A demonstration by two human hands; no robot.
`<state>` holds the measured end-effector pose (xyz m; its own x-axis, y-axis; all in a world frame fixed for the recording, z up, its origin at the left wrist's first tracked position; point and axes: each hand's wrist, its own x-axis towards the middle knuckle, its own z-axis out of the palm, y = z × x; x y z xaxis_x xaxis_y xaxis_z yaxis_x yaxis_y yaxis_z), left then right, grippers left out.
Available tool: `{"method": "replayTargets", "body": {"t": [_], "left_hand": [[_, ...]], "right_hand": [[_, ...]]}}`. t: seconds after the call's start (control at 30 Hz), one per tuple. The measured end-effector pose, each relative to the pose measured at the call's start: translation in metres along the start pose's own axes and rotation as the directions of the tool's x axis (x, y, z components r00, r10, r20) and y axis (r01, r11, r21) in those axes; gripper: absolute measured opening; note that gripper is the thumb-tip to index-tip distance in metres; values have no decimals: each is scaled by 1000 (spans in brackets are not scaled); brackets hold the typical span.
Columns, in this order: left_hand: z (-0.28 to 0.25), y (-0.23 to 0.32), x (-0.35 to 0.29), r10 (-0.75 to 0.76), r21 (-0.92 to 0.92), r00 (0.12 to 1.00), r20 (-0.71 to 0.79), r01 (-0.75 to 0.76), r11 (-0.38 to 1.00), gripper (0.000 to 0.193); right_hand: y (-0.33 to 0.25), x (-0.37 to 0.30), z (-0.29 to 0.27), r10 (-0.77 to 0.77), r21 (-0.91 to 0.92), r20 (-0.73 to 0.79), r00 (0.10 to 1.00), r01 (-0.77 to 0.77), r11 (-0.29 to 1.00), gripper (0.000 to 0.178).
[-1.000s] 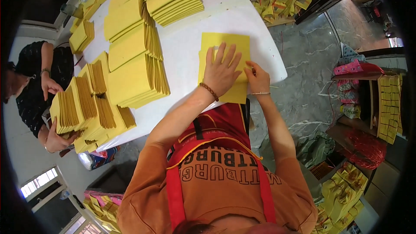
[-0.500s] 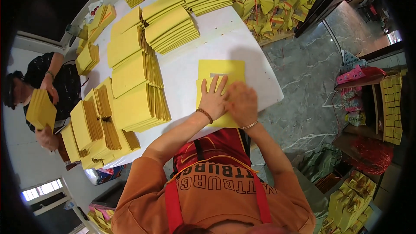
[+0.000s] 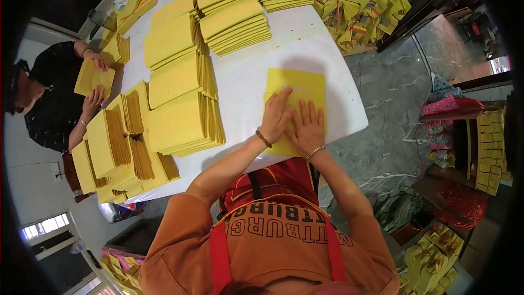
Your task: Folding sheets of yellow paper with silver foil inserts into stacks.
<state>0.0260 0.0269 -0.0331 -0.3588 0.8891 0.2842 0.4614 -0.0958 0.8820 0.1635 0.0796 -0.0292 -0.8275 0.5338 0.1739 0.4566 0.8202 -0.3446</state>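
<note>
A yellow folded paper sheet [image 3: 297, 78] lies flat near the right edge of the white table. A small greyish strip shows on it, partly under my fingers. My left hand [image 3: 277, 116], with a brown bead bracelet at the wrist, rests on the paper with fingers stretched out and close together. Beside it, my right hand [image 3: 307, 130] lies flat on the same paper, fingers extended and a little apart. Neither hand grips anything. The paper's near end reaches the table edge in front of my red apron [image 3: 270, 184].
Stacks of folded yellow paper [image 3: 177, 125] stand on the white table [image 3: 245, 76], left and far. A co-worker [image 3: 49, 93] at the left handles a yellow bundle [image 3: 95, 76]. Red-tied bundles [image 3: 355, 11] are heaped beyond; a shelf [image 3: 472, 147] stands right.
My right hand, raised and blurred before, now lies flat on the paper. My left hand's fingers have drawn closer together. The co-worker's bundle has moved up and right, near the table.
</note>
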Motion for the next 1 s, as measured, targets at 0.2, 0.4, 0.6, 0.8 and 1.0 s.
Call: {"method": "replayTargets", "body": {"t": [0.2, 0.4, 0.6, 0.8, 1.0], "left_hand": [[0, 24, -1, 128, 337, 991, 23, -128, 933, 52], [8, 16, 4, 166, 378, 983, 77, -183, 908, 46], [2, 17, 6, 115, 329, 989, 93, -139, 934, 47], [2, 17, 5, 93, 281, 994, 59, -106, 954, 46], [1, 15, 6, 129, 307, 990, -49, -108, 946, 42]], "right_hand": [[-14, 11, -14, 151, -317, 265, 952, -62, 946, 62], [-6, 7, -10, 108, -344, 197, 974, -34, 938, 71], [-11, 12, -10, 162, -344, 232, 959, -74, 936, 73], [-13, 12, -6, 225, -363, 257, 940, -122, 924, 73], [-11, 13, -3, 197, -345, 233, 952, -109, 932, 71]]}}
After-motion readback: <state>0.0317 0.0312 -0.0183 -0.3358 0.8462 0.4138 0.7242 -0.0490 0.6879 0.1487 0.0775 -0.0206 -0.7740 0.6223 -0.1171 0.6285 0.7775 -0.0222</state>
